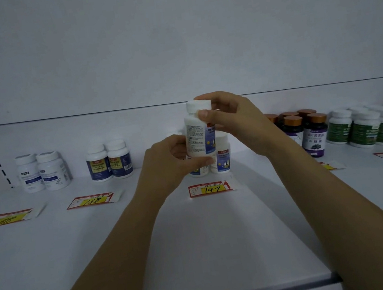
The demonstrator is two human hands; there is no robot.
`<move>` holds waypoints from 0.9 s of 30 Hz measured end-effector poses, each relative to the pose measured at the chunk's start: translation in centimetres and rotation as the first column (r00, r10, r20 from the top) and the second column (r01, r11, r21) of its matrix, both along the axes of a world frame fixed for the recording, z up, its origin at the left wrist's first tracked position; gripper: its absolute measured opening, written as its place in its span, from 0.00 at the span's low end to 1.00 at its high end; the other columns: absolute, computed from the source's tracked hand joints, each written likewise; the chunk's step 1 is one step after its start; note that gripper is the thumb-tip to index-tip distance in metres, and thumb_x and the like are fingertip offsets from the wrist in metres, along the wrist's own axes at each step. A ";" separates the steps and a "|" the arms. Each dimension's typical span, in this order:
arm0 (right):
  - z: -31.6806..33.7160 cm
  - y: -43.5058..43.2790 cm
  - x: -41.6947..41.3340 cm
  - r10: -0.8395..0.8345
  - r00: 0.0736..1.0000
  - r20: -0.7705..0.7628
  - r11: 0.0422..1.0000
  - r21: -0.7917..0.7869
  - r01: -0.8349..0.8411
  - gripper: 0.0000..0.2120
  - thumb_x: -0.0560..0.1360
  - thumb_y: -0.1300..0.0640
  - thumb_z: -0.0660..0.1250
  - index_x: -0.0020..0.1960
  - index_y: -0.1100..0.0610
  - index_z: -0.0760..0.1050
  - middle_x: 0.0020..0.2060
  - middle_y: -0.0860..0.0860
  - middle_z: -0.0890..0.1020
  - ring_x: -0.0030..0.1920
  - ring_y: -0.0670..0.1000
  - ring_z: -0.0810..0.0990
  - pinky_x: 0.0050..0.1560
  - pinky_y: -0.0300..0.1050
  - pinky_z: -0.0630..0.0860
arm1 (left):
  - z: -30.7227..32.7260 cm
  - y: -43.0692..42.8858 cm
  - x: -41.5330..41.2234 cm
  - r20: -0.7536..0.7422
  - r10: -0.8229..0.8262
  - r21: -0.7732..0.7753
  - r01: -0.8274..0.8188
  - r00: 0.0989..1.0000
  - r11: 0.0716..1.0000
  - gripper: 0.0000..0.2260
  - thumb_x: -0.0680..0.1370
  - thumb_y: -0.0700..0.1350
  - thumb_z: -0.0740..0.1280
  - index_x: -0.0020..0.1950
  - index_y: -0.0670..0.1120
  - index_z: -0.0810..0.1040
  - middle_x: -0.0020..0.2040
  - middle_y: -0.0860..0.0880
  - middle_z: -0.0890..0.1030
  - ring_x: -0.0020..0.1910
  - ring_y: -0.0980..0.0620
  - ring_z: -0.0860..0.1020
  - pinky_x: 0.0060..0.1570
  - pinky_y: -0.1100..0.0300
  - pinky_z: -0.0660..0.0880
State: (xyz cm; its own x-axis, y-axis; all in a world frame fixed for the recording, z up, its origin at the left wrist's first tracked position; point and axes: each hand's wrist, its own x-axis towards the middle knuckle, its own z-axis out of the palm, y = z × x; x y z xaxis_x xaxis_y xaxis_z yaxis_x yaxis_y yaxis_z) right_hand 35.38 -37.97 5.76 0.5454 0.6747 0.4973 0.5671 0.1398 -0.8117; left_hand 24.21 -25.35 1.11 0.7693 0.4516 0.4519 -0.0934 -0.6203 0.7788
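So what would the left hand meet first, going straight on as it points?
The left hand grips the white blue-labelled plastic bottle; past it, probably the matching bottles standing behind, depth unclear.

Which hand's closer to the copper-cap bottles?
Right. The right hand pinches the bottle by its cap, just left of the copper-cap bottles; the left hand holds its base, farther left.

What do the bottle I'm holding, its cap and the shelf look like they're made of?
The bottle is likely opaque white plastic, smooth, with a printed wrap label, paper or film. Its cap looks like matte white plastic; ridges too blurred to tell. The shelf is probably painted metal, flat white, softly shiny.
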 end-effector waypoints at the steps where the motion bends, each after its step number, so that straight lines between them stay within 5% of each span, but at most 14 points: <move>1: 0.1 -0.1 -0.1 -0.015 1.000 0.017 0.999 -0.030 0.016 0.13 0.75 0.53 0.69 0.59 0.51 0.77 0.51 0.47 0.83 0.52 0.47 0.82 0.57 0.46 0.79 | -0.1 0.0 0.0 -0.001 0.011 0.018 -0.011 1.000 1.000 0.23 0.64 0.50 0.78 0.56 0.49 0.78 0.53 0.52 0.83 0.47 0.58 0.81 0.51 0.65 0.77; 7: 2.4 0.2 0.0 -0.126 0.955 0.269 0.942 -0.268 0.200 0.17 0.72 0.42 0.69 0.59 0.46 0.77 0.52 0.43 0.80 0.51 0.43 0.80 0.49 0.36 0.74 | -0.5 0.5 0.1 -0.026 0.055 0.090 -0.053 0.998 0.995 0.24 0.66 0.50 0.77 0.60 0.48 0.77 0.55 0.53 0.81 0.47 0.60 0.78 0.43 0.77 0.69; 11: 6.0 0.4 -0.1 -0.008 0.928 0.372 0.848 -0.489 0.203 0.16 0.75 0.48 0.68 0.60 0.52 0.78 0.52 0.46 0.82 0.47 0.42 0.82 0.44 0.30 0.72 | -0.4 0.9 0.2 -0.001 0.003 0.014 -0.003 1.000 1.000 0.22 0.68 0.47 0.76 0.61 0.49 0.76 0.50 0.58 0.78 0.44 0.64 0.76 0.39 0.80 0.70; 15: 8.6 1.2 0.3 0.102 0.938 0.330 0.800 -0.588 0.120 0.11 0.74 0.54 0.70 0.55 0.57 0.81 0.48 0.48 0.85 0.47 0.43 0.83 0.45 0.29 0.77 | -0.2 1.3 0.4 0.013 -0.101 -0.142 0.102 0.995 0.985 0.16 0.70 0.44 0.75 0.54 0.55 0.76 0.49 0.59 0.79 0.44 0.67 0.78 0.43 0.74 0.74; 18: 9.5 2.5 1.2 0.064 0.931 0.360 0.809 -0.565 0.163 0.12 0.74 0.52 0.70 0.53 0.58 0.82 0.47 0.50 0.85 0.47 0.46 0.84 0.49 0.34 0.78 | -0.5 1.6 0.5 -0.002 -0.051 -0.179 0.050 0.999 0.983 0.13 0.72 0.46 0.73 0.52 0.54 0.75 0.52 0.56 0.81 0.51 0.60 0.79 0.51 0.65 0.75; 22: 10.0 4.5 3.0 -0.089 0.880 0.467 0.811 -0.479 0.335 0.15 0.72 0.48 0.71 0.52 0.59 0.82 0.47 0.52 0.85 0.47 0.50 0.84 0.55 0.42 0.78 | -1.7 1.8 0.5 -0.265 0.252 0.244 -0.188 0.931 0.951 0.20 0.78 0.54 0.64 0.68 0.48 0.69 0.65 0.50 0.75 0.61 0.52 0.74 0.53 0.61 0.68; 27: 7.4 7.0 4.3 -0.189 0.760 0.622 0.754 -0.404 0.518 0.20 0.74 0.49 0.70 0.60 0.60 0.76 0.57 0.55 0.79 0.56 0.53 0.77 0.53 0.43 0.72 | -3.8 2.9 1.2 -0.562 0.346 0.447 -0.076 0.752 0.891 0.25 0.82 0.54 0.51 0.76 0.43 0.55 0.76 0.45 0.60 0.74 0.47 0.60 0.70 0.54 0.58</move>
State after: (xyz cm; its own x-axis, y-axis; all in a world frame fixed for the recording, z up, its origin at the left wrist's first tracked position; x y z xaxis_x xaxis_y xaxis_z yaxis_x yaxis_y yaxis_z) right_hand 39.65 -31.00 13.21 0.5684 0.7187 0.4005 0.8223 -0.5122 -0.2478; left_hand 25.42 -22.41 -2.73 0.8398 0.5362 0.0845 0.4875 -0.8135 0.3172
